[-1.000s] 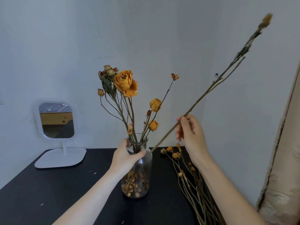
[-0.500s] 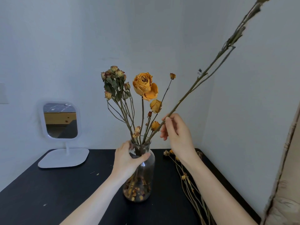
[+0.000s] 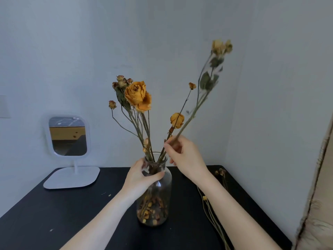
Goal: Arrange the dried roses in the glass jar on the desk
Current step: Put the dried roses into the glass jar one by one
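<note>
- Centrally, our left hand (image 3: 142, 175) wraps the jar (image 3: 155, 199) neck on the desk (image 3: 63, 213).
- Our right hand (image 3: 183, 156) pinches a rose stem (image 3: 191, 116), its foot in the jar mouth.
- Spare stems (image 3: 214, 217) lie near the desk's right edge.

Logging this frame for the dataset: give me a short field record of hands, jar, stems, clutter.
left hand: wrapped round the glass jar's neck
right hand: pinching a long rose stem, its lower end at the jar mouth
glass jar: upright on the black desk, dried petals at its bottom
in jar: several dried roses, large orange bloom tallest
spare stems: lying on desk, right of jar
mirror: back left, on white stand
</note>
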A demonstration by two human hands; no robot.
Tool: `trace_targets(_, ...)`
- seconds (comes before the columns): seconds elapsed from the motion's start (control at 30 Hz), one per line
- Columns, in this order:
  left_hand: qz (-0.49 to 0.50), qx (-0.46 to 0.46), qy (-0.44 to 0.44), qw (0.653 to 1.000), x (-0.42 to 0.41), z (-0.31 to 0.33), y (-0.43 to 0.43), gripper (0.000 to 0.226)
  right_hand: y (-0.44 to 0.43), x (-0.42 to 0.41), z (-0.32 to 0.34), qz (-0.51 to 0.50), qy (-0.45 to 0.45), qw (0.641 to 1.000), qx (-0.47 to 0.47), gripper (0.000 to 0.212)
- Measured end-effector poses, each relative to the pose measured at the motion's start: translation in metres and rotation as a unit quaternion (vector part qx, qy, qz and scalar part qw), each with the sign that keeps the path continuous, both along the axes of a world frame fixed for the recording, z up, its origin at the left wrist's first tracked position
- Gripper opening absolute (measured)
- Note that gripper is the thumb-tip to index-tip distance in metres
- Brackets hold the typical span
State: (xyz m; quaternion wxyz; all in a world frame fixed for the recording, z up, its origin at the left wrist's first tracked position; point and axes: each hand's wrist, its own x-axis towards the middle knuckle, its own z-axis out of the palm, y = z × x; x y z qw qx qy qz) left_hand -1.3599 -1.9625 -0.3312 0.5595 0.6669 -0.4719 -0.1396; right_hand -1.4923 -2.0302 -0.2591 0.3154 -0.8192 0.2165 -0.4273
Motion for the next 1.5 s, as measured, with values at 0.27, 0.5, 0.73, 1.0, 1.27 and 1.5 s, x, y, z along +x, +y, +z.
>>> trace_targets(0.27, -0.014, -0.008, 0.002, 1.0, -0.001, 0.0, 0.003, 0.041, 0.01, -0.002, 0.013, -0.002, -0.091, 0.996, -0.005, 0.012)
trace_targets(0.5, -0.027, 0.005, 0.006, 1.0, 0.002, -0.001, 0.002, 0.049, 0.008, 0.003, 0.004, -0.025, -0.007, 1.0, -0.008, 0.015)
trace_targets(0.73, -0.05, 0.036, 0.015, 0.998, 0.008, 0.004, 0.002, 0.051, 0.01, 0.004, 0.001, -0.054, 0.005, 0.998, -0.036, 0.015)
trace_targets(1.0, -0.06, 0.047, 0.014, 0.997, 0.014, 0.005, 0.005, 0.058, 0.015, 0.008, 0.0, -0.057, 0.002, 0.998, -0.029, 0.017)
trace_targets(1.27, 0.13, -0.142, -0.033, 0.981, -0.027, -0.017, 0.043, 0.036, 0.003, -0.032, -0.011, -0.059, -0.003, 0.997, 0.056, 0.005)
trace_targets(1.5, -0.059, -0.062, -0.095, 0.992, -0.099, -0.056, 0.018, 0.016, -0.042, -0.084, -0.054, -0.158, 0.009, 0.972, 0.173, 0.012)
